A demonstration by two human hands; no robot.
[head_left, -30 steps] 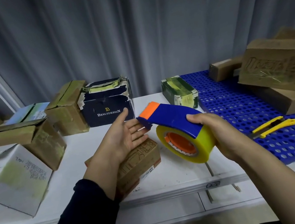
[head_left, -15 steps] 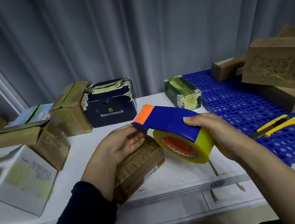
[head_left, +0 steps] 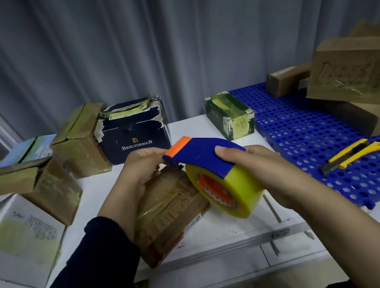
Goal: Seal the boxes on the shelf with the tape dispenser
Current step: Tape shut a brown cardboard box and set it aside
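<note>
Head view, looking down: widest of all is the white flat shelf I work at, smooth and hard, with a blue perforated plastic mat covering its right part. Worn cardboard boxes stand along the back, among them a dark navy printed box with torn paper edges and a small green-taped box; their corners look soft and frayed.

Nearer to me lies the brown flat corrugated cardboard box, tilted, one corner reaching the shelf's front edge. Its top has a glossy film that catches the light, so tape should bond well if pressed flat.

My right hand is wrapped firmly around the blue plastic tape dispenser with an orange tip, thumb on its blue cover, fingers under the yellow roll of tape with its orange core. My left hand is curled partly closed, its heel resting on the box's far end, fingertips at the dispenser's orange tip; whether they pinch the tape's free end I cannot tell.

To do this step well, I judge I should draw out the tape end, anchor it just over the box's far edge, keep the left hand pressing the box down so it cannot slide, then pull the dispenser toward me along the seam with steady tension.

Smallest, a yellow plastic utility knife lies on the mat, well apart.
</note>
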